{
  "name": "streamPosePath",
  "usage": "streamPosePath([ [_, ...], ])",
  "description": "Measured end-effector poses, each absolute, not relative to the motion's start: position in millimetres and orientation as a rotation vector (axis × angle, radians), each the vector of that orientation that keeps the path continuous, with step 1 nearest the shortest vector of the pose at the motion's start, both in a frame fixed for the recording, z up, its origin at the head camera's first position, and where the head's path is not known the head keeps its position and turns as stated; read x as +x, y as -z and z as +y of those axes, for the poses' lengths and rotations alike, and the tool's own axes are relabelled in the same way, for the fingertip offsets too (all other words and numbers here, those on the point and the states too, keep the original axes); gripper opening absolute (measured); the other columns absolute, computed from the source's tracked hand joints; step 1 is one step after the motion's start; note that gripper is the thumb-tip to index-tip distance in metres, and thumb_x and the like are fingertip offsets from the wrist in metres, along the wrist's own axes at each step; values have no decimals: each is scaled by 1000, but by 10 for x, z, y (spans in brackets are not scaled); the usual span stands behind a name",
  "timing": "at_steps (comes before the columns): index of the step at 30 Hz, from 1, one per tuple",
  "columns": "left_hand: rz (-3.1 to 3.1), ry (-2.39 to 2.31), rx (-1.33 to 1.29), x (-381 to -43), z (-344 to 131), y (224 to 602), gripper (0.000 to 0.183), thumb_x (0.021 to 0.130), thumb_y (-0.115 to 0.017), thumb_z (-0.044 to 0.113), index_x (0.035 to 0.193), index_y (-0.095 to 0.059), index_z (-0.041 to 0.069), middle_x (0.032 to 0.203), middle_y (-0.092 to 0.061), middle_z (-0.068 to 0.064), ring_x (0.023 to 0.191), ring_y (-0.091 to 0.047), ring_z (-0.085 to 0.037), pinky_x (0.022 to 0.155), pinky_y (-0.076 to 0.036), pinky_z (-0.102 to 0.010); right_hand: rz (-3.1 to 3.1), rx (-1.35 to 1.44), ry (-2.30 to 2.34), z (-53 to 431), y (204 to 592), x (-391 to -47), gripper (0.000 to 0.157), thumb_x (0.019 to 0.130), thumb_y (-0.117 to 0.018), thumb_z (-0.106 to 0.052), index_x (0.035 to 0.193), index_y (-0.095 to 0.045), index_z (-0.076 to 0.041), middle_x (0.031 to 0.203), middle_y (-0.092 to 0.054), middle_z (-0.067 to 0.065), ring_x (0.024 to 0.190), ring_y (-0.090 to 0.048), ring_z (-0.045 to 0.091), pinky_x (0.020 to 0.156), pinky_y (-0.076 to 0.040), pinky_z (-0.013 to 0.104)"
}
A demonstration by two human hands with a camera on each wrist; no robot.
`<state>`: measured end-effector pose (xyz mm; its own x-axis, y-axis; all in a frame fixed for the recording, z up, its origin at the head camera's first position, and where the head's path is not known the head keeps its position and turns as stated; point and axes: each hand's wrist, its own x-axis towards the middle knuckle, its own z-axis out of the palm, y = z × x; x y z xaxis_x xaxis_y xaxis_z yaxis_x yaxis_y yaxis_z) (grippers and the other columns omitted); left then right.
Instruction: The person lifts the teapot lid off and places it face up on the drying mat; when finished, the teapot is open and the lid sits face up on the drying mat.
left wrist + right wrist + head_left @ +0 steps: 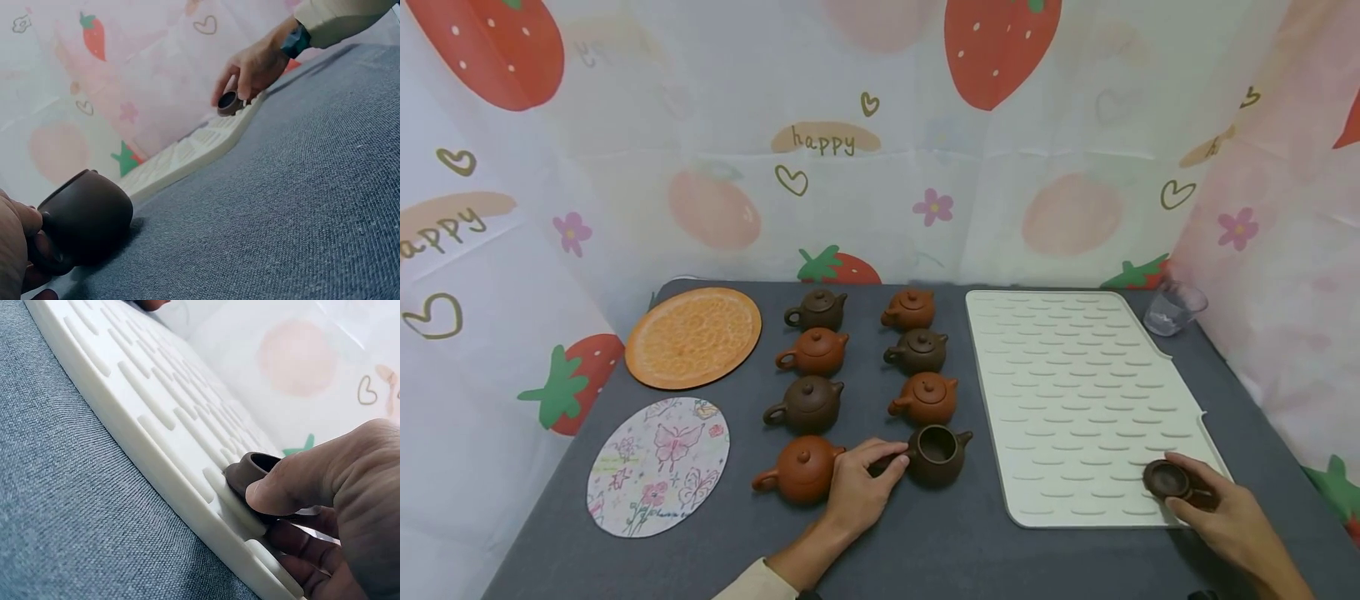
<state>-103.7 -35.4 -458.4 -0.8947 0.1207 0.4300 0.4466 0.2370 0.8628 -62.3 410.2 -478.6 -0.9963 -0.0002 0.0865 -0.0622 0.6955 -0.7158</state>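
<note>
My left hand (pixel 863 490) pinches the handle of a dark brown teapot (pixel 937 471), which has no lid on and shows its hollow inside. In the left wrist view this dark teapot (pixel 94 215) sits on the grey cloth. Over the near right corner of the white ridged mat, my right hand (pixel 1236 521) holds a small dark brown round piece with a hollow middle (pixel 1167 480); its far side is hidden by the fingers. The right wrist view has this round piece (pixel 250 472) low at the mat's ridges. An orange-brown teapot (pixel 805 473) stands just left of my left hand.
Several lidded teapots, dark (pixel 811 406) and orange-brown (pixel 928 400), stand in two columns. The white mat (pixel 1075 515) lies at right, with a clear cup (pixel 1172 310) beyond it. An orange round mat (pixel 694 337) and a butterfly-patterned mat (pixel 655 467) lie at left.
</note>
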Motion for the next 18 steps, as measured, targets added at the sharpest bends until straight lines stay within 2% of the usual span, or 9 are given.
streamPosePath([
  [4, -2233, 1695, -535, -1085, -340, 4715, 15, 83, -71, -7, 98, -73, -5, 88, -68, -14, 81, -65, -27, 72, -52, -33, -2790, 93, -1189, 4132, 4809, -606, 60, 86, -72, -1, 137, -43, 12, 106, -58, -1, 79, -59, 0, 60, -51, 26],
  [8, -2249, 1685, -528, -1159, -345, 4920, 16, 84, -72, -3, 100, -74, 1, 89, -69, -6, 79, -65, -20, 70, -52, -32, -2756, 139, -1172, 4165, 4809, -598, 61, 84, -73, 2, 137, -44, 11, 110, -53, -14, 81, -58, -2, 61, -50, 21],
  [12, -2261, 1701, -520, -1177, -371, 4980, 16, 87, -73, 5, 102, -75, 7, 92, -68, 1, 78, -63, -13, 70, -52, -32, -2763, 124, -1146, 4186, 4760, -590, 61, 85, -73, -2, 139, -44, 7, 110, -52, -16, 84, -56, -4, 64, -48, 19],
  [18, -2229, 1687, -529, -1171, -388, 4919, 18, 85, -74, 4, 103, -74, 6, 95, -69, -1, 83, -64, -19, 73, -53, -39, -2748, 100, -1078, 4188, 4625, -630, 61, 88, -72, -9, 142, -45, -1, 111, -51, -25, 92, -47, -6, 66, -42, 18],
])
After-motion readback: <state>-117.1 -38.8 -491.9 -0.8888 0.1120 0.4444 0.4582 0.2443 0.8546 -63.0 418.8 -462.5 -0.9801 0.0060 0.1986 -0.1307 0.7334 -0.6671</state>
